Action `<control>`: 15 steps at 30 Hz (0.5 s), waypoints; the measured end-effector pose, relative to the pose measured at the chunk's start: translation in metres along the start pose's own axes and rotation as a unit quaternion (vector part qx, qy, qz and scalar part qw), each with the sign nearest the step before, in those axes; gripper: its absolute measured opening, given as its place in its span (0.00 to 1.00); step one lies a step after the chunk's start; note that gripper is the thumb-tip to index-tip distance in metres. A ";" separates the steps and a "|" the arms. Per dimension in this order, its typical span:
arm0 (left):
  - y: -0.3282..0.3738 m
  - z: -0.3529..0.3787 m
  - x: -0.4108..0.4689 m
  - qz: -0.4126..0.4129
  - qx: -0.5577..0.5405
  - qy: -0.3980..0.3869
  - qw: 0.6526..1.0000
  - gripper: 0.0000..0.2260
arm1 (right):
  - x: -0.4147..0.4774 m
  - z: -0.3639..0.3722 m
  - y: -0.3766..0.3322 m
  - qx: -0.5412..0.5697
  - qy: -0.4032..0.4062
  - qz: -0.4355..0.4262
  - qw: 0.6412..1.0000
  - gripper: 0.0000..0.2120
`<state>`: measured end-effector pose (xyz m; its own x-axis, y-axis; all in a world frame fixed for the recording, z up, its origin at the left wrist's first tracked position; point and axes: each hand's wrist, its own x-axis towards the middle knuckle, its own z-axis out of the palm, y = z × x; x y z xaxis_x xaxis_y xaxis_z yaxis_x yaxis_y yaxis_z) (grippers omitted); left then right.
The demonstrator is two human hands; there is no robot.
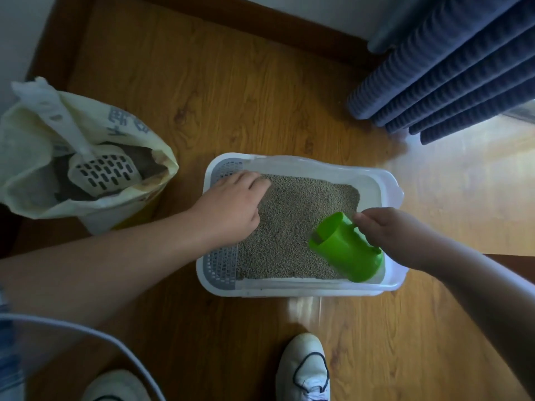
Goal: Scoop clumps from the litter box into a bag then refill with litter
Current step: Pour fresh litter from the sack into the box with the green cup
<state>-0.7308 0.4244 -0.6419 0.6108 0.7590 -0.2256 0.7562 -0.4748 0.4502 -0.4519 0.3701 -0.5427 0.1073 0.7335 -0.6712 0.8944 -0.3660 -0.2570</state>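
A white litter box (388,180) with a grey perforated strip along its left side sits on the wooden floor, holding grey-green litter (292,227). My left hand (231,206) lies palm down on the litter at the box's left, fingers loosely curled. My right hand (396,235) grips the handle of a green plastic cup (347,247), tipped on its side over the box's near right corner, mouth facing left. An open cream bag (37,157) stands to the left with a white slotted scoop (101,169) resting inside.
Blue pleated curtains (451,76) hang at the far right, above a sunlit floor patch. Two white shoes (304,369) are at the bottom edge. A grey curved rim (95,334) crosses the lower left corner. A wall and baseboard run along the top.
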 end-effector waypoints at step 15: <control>-0.037 0.009 -0.045 -0.025 0.062 -0.046 0.997 0.28 | 0.040 0.027 -0.061 -0.232 0.008 -0.081 0.969 0.21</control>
<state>-0.7838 0.4033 -0.6562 0.5867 0.7416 -0.3252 0.8056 -0.4941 0.3268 -0.5141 0.4060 -0.5725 -0.0471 0.7694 -0.6370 0.9987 0.0491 -0.0145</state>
